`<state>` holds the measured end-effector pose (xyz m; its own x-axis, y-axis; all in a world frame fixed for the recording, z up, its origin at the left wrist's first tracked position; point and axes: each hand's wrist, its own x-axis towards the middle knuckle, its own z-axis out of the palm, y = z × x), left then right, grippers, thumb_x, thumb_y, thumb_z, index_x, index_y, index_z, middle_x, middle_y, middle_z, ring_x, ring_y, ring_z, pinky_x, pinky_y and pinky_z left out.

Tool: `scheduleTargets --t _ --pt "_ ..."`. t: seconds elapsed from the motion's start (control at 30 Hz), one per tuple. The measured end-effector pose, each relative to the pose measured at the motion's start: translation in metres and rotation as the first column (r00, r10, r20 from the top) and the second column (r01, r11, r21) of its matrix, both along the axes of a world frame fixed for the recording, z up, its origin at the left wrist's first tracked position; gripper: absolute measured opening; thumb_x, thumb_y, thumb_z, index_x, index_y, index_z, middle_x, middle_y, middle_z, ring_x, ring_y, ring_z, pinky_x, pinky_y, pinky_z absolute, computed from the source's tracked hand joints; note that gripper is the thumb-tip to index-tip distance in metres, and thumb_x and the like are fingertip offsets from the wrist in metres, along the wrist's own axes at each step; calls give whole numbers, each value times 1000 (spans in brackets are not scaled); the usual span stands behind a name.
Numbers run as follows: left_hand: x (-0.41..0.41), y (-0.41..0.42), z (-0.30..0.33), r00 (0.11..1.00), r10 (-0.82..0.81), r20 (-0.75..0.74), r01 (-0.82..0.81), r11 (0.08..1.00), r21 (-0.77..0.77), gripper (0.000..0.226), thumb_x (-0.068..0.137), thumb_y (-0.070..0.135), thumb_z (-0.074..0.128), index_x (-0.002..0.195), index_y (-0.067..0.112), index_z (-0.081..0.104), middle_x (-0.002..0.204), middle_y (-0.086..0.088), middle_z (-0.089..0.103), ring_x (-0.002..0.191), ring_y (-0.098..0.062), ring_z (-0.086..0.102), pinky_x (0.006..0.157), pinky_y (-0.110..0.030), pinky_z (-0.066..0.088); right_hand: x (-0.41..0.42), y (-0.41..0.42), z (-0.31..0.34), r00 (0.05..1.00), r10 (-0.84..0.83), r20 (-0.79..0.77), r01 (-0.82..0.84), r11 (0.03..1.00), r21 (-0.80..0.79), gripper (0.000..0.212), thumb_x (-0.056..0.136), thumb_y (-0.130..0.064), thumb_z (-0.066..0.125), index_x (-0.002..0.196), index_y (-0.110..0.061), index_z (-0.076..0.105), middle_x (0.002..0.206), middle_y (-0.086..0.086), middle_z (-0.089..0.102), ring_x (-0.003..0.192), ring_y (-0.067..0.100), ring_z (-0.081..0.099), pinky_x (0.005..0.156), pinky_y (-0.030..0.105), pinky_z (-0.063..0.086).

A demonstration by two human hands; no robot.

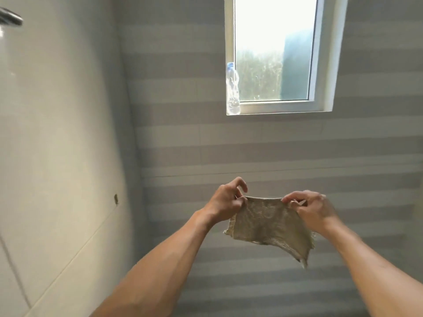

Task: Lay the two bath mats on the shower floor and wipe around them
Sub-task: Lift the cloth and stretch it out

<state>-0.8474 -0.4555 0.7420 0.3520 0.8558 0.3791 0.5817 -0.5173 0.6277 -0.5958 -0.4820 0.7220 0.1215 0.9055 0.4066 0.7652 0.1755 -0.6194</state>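
I see a far wall (251,156) tiled in broad horizontal bands of grey and paler grey; set high in it is a white-framed window (274,53), bright with daylight, blurred greenery beyond the glass; a clear plastic bottle (232,89) with a blue cap stands upright on the sill at its left corner; the left wall (57,133) is glossy cream tile; a dark metal fixture (11,17) juts in at its top left edge.
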Motion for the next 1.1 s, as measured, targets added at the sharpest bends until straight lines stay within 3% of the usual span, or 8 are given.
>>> scheduleTargets --t 0.1,0.2,0.33,0.47,0.6,0.73,1.0,1.1 --pt "-54 -3 11 978 168 -126 -150 978 144 13 92 13 55 101 23 54 85 0 69 76 -21 65 72 -36 56 -60 35 10 990 108 86 -110 993 30 27 94 -31 62 87 -56 71 90 -17 60 91 13 60 76 31 48" --pt "-109 -7 16 861 389 -328 -275 898 344 21 93 17 52 111 27 59 97 -3 68 89 -28 64 78 -39 54 -132 63 16 967 187 173 -204 975 87 24 96 -34 60 100 -54 72 92 -13 58 94 17 60 74 31 42" --pt "-169 -20 5 548 577 -606 -372 816 442 37 95 17 42 127 28 54 103 -5 61 92 -31 65 72 -34 47 -226 93 18 885 324 335 -364 930 59 35 99 -27 49 112 -54 69 104 -7 57 102 21 61 77 32 42" --pt "-209 -32 -20 312 615 -724 -343 784 518 57 95 7 37 147 29 32 103 -10 60 89 -32 67 63 -33 38 -304 112 11 788 424 446 -473 881 -2 45 99 -20 43 117 -55 64 110 -5 55 104 24 61 73 31 40" --pt "-234 -30 -34 103 610 -786 -444 735 512 37 94 2 42 125 14 59 105 -8 67 93 -28 68 63 -31 39 -362 127 5 710 504 492 -555 830 -50 49 98 -15 42 122 -52 63 113 -3 55 103 25 61 74 33 44" --pt "-254 -19 -35 35 561 -827 -548 702 454 23 91 6 55 104 17 70 106 -3 70 98 -24 69 71 -29 44 -406 141 0 676 548 493 -590 803 -83 50 98 -14 42 124 -51 62 112 -2 53 103 26 60 73 31 40" --pt "-264 16 -37 -61 511 -858 -597 670 442 19 92 18 58 107 21 68 110 1 68 102 -19 66 82 -31 53 -456 165 -13 674 588 448 -609 785 -115 54 97 -7 44 129 -47 60 117 2 52 104 28 59 78 35 48" --pt "-265 27 -50 -28 480 -877 -625 676 389 23 87 19 62 109 21 67 111 2 67 102 -19 66 81 -31 53 -456 171 -33 672 624 399 -602 774 -195 56 94 -6 43 127 -49 61 118 1 56 109 27 57 82 38 50"
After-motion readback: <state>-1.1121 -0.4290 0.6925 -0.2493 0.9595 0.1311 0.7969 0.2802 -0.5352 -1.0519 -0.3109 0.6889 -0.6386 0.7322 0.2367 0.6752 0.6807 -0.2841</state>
